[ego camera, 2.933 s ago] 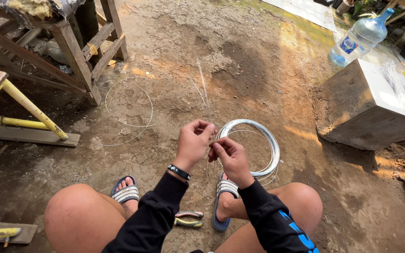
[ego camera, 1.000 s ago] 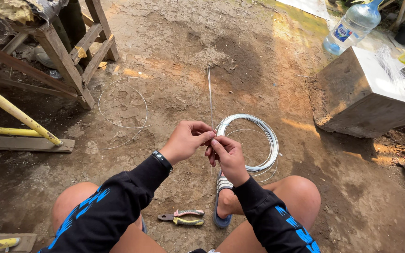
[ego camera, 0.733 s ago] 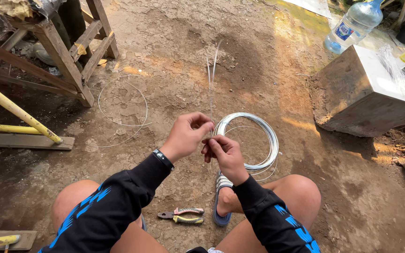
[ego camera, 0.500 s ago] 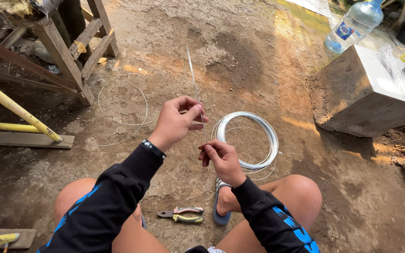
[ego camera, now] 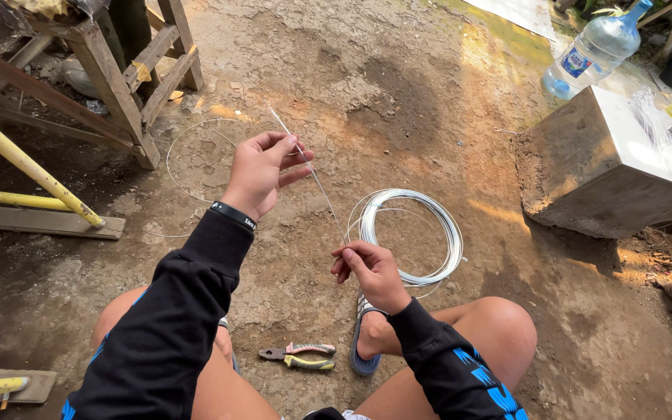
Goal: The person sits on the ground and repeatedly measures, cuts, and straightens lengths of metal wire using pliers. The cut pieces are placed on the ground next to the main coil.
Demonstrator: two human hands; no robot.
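Note:
I sit above bare dirt ground with both arms in black sleeves. My left hand (ego camera: 262,171) is raised and pinches a thin straight length of silver wire (ego camera: 313,175) near its upper part. My right hand (ego camera: 371,272) pinches the same wire at its lower end, so the wire runs taut and slanted between the two hands. A coil of silver wire (ego camera: 437,233) lies flat on the ground just beyond my right hand. Small pliers with yellow and red handles (ego camera: 301,356) lie on the ground between my knees.
A loose wire loop (ego camera: 188,152) lies near a wooden frame (ego camera: 118,85) at upper left. Yellow metal legs (ego camera: 33,175) stand at the left. A concrete block (ego camera: 600,171) sits at the right, with a large water bottle (ego camera: 593,50) behind it.
My hands were together over the coil. My left hand has drawn up and to the left, pulling a straight length of wire out from my right hand.

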